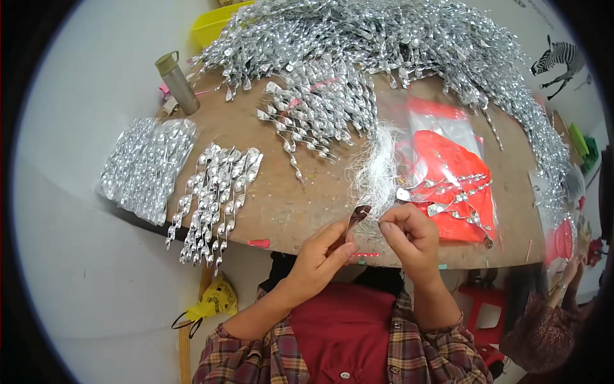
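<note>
At the table's near edge, my left hand pinches a shiny twisted strip that looks dark from this angle. Close beside it, my right hand is closed, thumb against forefinger, on the end of a thin white thread. A loose bundle of white threads lies just beyond both hands. Right of it, several silver spiral strips rest on a red plastic bag. More silver spiral strips hang over the table edge at the left.
A huge heap of silver spirals covers the table's far side. At the left are a packed bag of spirals and a flask. A yellow bag hangs below the edge. Another person's hand shows at far right, near a red stool.
</note>
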{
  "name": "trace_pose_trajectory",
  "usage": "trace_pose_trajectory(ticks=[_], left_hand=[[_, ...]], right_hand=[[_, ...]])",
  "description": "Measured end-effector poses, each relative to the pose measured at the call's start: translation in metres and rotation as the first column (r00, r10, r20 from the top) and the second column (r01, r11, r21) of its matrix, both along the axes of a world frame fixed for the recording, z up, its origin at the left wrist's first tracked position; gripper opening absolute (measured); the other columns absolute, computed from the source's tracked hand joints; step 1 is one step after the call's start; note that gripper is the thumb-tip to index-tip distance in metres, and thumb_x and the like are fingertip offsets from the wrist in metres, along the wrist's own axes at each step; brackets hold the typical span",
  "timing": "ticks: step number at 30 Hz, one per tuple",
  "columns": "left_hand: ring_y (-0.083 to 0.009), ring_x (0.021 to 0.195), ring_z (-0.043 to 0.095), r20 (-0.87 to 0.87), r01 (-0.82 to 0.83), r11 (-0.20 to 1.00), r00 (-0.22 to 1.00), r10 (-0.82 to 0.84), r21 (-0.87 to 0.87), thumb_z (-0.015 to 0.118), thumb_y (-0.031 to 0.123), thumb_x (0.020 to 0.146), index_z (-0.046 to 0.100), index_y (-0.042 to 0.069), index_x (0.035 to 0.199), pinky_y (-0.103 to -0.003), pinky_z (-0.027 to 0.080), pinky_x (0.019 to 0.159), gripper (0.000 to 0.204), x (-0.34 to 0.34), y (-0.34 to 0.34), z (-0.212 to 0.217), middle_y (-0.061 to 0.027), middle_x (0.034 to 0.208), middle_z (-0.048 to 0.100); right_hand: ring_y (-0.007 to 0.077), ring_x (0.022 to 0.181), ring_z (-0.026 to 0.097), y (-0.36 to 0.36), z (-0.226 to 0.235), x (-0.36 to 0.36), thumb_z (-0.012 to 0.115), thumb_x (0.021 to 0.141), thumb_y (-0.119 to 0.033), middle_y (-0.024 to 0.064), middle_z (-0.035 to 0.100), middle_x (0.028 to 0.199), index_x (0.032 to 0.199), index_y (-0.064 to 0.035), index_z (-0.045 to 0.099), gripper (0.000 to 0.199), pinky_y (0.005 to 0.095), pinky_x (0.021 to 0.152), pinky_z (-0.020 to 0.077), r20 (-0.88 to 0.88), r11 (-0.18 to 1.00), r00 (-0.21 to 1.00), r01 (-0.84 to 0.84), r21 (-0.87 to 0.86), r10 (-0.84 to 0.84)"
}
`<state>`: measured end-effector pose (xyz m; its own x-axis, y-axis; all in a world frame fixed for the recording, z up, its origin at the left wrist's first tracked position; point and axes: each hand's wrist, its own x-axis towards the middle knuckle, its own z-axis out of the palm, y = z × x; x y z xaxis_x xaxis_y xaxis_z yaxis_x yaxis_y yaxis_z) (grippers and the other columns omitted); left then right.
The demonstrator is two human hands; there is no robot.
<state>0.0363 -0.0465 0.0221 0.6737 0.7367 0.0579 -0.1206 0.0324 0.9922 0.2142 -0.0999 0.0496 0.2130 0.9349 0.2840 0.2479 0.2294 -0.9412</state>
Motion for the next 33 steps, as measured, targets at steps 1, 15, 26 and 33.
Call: trace_pose_trajectory(ticks=[1,15,26,33], left_hand=[[-0.0071,0.072,0.050,0.017,-0.001,1.000,1.000,0.001,0.006,0.053,0.012,0.090,0.047,-0.001,0.121,-0.021,0.043,0.064,0.034,0.001,0.000,0.001,-0.0023,0.087,0.047],[-0.0131,0.078,0.052,-0.055,-0.040,0.979,0.997,0.052,0.198,0.060,0.007,0.083,0.048,0.005,0.126,-0.024,0.044,0.070,0.045,0.001,0.000,-0.009,-0.0079,0.086,0.052],[-0.0109,0.098,0.054,0.168,0.023,0.991,0.986,0.000,-0.135,0.051,0.015,0.092,0.054,0.000,0.109,-0.025,0.044,0.083,0.023,0.000,0.016,0.004,-0.0078,0.112,0.056],[-0.0134,0.093,0.054,0.100,-0.029,0.998,0.994,0.035,-0.057,0.053,0.015,0.091,0.056,0.001,0.093,-0.027,0.042,0.085,0.014,-0.001,0.019,0.005,-0.0087,0.104,0.057]], right_hand=[[-0.0017,0.055,0.034,0.000,0.000,0.000,0.055,0.084,0.001,-0.0081,0.044,0.064,0.085,-0.0019,0.054,0.003,0.0160,0.049,0.0250,0.000,1.000,1.000,-0.001,-0.001,0.001],[0.0005,0.056,0.040,0.008,-0.005,-0.003,0.059,0.083,-0.003,-0.0048,0.048,0.065,0.085,-0.0019,0.055,0.004,0.0167,0.049,0.0300,0.055,0.998,0.998,0.028,-0.053,-0.026],[0.0024,0.057,0.044,0.013,-0.015,0.004,0.062,0.083,-0.008,-0.0028,0.051,0.070,0.086,-0.0025,0.058,0.008,0.0173,0.049,0.0337,-0.224,0.965,0.947,-0.252,-0.075,0.230],[0.0030,0.054,0.043,0.013,-0.017,0.004,0.060,0.085,-0.010,-0.0016,0.052,0.069,0.091,-0.0021,0.058,0.010,0.0179,0.047,0.0343,-0.173,0.963,0.953,-0.263,-0.065,0.249]])
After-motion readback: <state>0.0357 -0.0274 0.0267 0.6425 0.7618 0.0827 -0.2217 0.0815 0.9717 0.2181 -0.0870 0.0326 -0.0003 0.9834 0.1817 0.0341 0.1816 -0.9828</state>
